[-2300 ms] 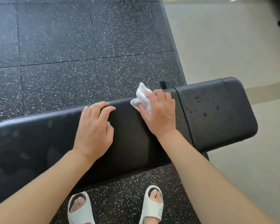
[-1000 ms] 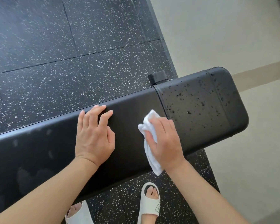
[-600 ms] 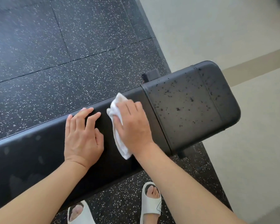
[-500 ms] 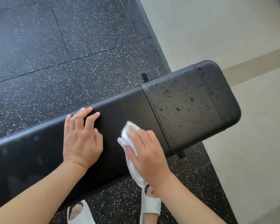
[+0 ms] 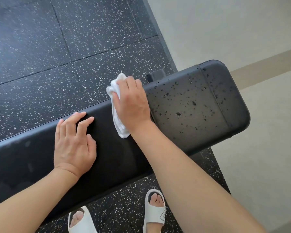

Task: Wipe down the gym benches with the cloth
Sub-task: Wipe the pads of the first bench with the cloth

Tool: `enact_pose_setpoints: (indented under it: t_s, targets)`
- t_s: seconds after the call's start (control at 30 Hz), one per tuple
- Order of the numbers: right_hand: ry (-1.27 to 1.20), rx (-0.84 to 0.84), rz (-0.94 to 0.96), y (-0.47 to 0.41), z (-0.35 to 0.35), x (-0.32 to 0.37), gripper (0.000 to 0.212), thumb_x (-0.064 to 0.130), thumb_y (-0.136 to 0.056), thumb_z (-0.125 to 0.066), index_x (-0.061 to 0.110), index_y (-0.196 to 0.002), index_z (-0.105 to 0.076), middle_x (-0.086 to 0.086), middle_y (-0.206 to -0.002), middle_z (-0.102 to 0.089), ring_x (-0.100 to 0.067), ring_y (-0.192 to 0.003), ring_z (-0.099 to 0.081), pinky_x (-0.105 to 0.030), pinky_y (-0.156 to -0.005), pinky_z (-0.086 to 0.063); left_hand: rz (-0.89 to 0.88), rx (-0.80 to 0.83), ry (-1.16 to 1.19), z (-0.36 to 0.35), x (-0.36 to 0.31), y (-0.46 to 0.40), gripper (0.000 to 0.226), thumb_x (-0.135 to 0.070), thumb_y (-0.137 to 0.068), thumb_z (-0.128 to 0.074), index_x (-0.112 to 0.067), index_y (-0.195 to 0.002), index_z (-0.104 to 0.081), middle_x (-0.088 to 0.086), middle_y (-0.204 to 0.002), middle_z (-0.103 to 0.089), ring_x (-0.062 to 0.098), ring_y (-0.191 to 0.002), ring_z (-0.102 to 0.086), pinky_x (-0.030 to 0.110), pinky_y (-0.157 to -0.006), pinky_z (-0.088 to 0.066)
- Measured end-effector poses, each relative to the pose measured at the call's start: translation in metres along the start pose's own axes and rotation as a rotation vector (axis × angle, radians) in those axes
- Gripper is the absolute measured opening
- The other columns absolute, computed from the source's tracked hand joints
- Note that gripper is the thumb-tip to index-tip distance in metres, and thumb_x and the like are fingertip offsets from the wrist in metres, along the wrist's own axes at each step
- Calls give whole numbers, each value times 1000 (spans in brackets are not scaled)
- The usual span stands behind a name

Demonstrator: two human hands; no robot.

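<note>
**Cloth at the bench's far edge**

While my left hand (image 5: 74, 145) lies flat on the smooth black bench (image 5: 32, 157), its fingers straight and slightly spread, my right hand (image 5: 133, 105) presses the crumpled white cloth (image 5: 118, 121) onto the padding beside the seam, fingers lying over the bunched fabric near the far edge. Right of the seam, the rounded end pad (image 5: 200, 101) is speckled with droplets. Below, my white slides (image 5: 154, 211) stand on speckled rubber flooring (image 5: 57, 47).

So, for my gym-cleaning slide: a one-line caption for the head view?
Right hand wipes the black bench with a white cloth; left hand rests flat alongside.
</note>
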State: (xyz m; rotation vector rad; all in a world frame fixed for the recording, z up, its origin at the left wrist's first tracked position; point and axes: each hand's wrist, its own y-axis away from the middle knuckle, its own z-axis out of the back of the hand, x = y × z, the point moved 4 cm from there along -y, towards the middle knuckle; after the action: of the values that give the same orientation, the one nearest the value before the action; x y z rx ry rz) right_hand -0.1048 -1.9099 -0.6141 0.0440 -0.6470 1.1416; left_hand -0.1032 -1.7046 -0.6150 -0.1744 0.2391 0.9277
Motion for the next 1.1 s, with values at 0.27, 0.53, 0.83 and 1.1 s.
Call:
enact_pose_setpoints:
  t_s: [0.27, 0.53, 0.83, 1.1]
  targets:
    - [-29, 72, 42, 43, 14, 20, 34, 29, -104, -53, 7, -125, -68, -10, -109, -63, -30, -91, -51, -38, -86, -46, -17, -5, 10, 1, 3, 0, 48, -16, -90, -46, -6, -135, -59, 16, -147, -49, 41, -134, -46, 65, -121, -28]
    - [65, 127, 171, 73, 26, 11, 31, 26, -104, -67, 7, -128, -70, -10, -115, -67, -32, -93, -59, -45, -83, -50, -18, 60, 62, 2, 8, 1, 50, -21, -92, -45, -13, -139, -58, 12, -149, -51, 37, -145, -45, 62, -125, -24]
    - [271, 129, 28, 8, -25, 57, 26, 31, -105, -52, 12, -109, -69, -6, -107, -61, -28, -89, -48, -40, -84, -42, -106, 128, 188, 17, 39, 5, 51, -22, -91, -61, -16, -142, -60, 6, -158, -50, 28, -151, -42, 53, -126, -30]
    - [187, 247, 87, 40, -95, 201, 28, 30, -107, -47, 12, -105, -68, -5, -104, -62, -27, -86, -46, -45, -79, -44, 157, 121, 111, 71, 228, 72, 50, -27, -100, -44, -11, -146, -58, 15, -145, -55, 39, -138, -51, 56, -124, -30]
